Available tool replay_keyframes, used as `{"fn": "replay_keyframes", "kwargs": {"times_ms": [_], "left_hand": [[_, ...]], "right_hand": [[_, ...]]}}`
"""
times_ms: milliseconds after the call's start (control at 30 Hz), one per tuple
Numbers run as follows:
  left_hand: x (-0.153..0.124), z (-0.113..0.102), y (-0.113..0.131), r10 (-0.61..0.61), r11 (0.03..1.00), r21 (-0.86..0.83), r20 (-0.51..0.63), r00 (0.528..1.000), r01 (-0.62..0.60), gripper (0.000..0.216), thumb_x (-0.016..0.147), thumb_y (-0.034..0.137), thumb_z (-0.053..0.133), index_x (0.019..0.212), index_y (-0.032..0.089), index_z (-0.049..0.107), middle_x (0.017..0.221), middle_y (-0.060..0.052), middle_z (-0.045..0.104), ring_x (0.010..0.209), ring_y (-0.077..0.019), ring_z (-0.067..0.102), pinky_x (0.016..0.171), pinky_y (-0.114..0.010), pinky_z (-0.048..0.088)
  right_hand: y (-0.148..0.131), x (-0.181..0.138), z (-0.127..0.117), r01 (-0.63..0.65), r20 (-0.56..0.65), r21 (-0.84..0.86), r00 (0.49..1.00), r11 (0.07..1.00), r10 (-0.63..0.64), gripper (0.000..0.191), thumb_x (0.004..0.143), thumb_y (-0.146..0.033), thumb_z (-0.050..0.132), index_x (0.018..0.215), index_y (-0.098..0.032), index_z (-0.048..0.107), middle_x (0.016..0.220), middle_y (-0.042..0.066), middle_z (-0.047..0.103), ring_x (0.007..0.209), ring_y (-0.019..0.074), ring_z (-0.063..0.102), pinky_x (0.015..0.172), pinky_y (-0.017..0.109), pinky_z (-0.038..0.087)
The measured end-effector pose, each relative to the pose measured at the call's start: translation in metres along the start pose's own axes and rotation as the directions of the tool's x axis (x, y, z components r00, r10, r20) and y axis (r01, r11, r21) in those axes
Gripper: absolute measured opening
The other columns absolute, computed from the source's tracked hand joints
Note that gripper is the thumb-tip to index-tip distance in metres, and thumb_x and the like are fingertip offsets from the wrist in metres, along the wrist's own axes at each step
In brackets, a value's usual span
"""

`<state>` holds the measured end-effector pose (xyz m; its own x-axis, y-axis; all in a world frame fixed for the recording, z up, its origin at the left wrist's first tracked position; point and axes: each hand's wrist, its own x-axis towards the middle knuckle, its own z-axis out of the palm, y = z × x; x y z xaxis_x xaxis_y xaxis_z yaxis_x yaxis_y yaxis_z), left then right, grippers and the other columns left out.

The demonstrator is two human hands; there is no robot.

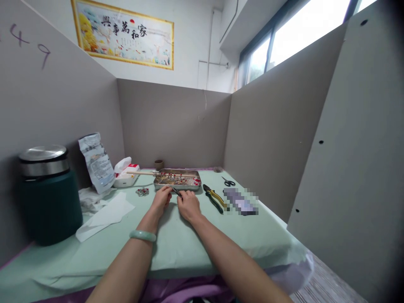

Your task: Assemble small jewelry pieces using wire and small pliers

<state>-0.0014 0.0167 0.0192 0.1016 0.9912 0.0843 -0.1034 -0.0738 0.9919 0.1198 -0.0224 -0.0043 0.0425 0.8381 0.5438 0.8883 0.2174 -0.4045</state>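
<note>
- Now, far left of the frame: a dark green kettle standing on the mint cloth.
- Centre: left hand, fingers curled on the cloth, touching the tool's tip.
- Just right: right hand closed around small dark pliers, below the bead tray.
- Further right: yellow-handled pliers, then scissors.

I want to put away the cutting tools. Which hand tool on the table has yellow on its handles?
The pliers, lying just right of the right hand. The scissors farther back have black handles.
</note>
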Motion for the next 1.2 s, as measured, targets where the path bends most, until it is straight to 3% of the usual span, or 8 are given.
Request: {"fn": "replay_keyframes", "kwargs": {"times_ms": [467, 867, 1200], "left_hand": [[-0.0009, 0.002, -0.0001, 0.002, 0.998, 0.059, -0.003, 1.0, -0.002, 0.015, 0.068, 0.031, 0.056, 0.073, 0.017, 0.053, 0.044, 0.008, 0.032, 0.036, -0.0053, 0.022, 0.039, -0.021, 0.01], [-0.0004, 0.002, -0.0015, -0.031, 0.999, -0.01, 0.069, 0.997, 0.032, 0.017, 0.071, 0.034, 0.054, 0.07, 0.018, 0.047, 0.046, 0.009, 0.027, 0.037, -0.0044, 0.017, 0.041, -0.021, 0.007], [-0.0012, 0.0, -0.001, 0.019, 0.999, -0.038, 0.102, 0.995, -0.015, 0.019, 0.077, 0.034, 0.051, 0.075, 0.016, 0.051, 0.051, 0.008, 0.028, 0.039, -0.0043, 0.018, 0.041, -0.021, 0.008]], "right_hand": [[-0.0006, 0.0005, -0.0006, -0.028, 0.003, -0.022, 1.0, 0.999, 0.028, 0.026, 0.089, -0.032, 0.042, 0.102, -0.023, 0.061, 0.098, 0.009, 0.059, 0.095, 0.0232, 0.047, 0.08, 0.033, 0.034], [-0.0038, 0.0, -0.0025, -0.009, -0.009, -0.078, 1.0, 0.997, 0.009, 0.026, 0.088, -0.03, 0.042, 0.104, -0.022, 0.061, 0.099, 0.01, 0.06, 0.095, 0.0238, 0.048, 0.08, 0.034, 0.034], [-0.0026, 0.001, -0.0055, 0.001, -0.027, -0.082, 1.0, 0.997, -0.003, 0.029, 0.088, -0.029, 0.042, 0.108, -0.021, 0.061, 0.099, 0.011, 0.06, 0.095, 0.0245, 0.047, 0.082, 0.034, 0.033]]}}
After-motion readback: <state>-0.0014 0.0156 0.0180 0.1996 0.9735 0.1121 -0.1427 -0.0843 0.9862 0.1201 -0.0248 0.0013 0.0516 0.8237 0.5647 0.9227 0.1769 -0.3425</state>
